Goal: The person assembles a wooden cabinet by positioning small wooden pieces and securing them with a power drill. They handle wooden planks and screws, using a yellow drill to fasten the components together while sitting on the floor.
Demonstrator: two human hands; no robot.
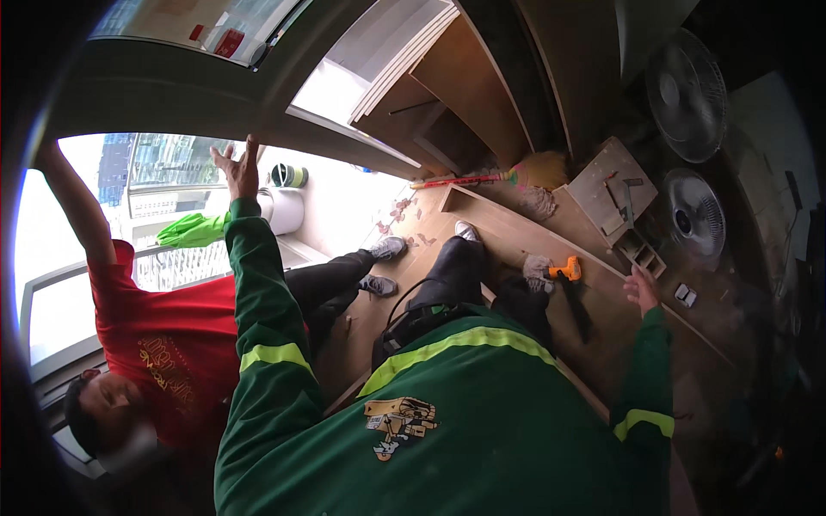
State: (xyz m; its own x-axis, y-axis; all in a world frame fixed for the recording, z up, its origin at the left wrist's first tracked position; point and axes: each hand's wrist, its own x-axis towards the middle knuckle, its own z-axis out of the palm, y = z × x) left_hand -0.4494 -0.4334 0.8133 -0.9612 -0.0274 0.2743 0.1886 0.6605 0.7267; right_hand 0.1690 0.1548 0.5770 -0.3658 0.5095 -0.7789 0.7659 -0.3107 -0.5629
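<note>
My left hand is raised with its fingers spread. One fingertip meets the lower edge of a wide grey-brown frame beam overhead; whether it presses on it I cannot tell. My right hand is held low at the right, fingers loosely stretched and nothing visible in them. Closest to it is a small wooden box beside a square board that carries a hammer-like tool. At my feet lies an orange-handled tool with a long dark blade, like a handsaw.
A person in a red shirt at my left reaches up to the same beam. A red-handled broom and a long wooden plank lie on the floor. Large boards lean ahead. Two fans stand right; a green cloth hangs by the window.
</note>
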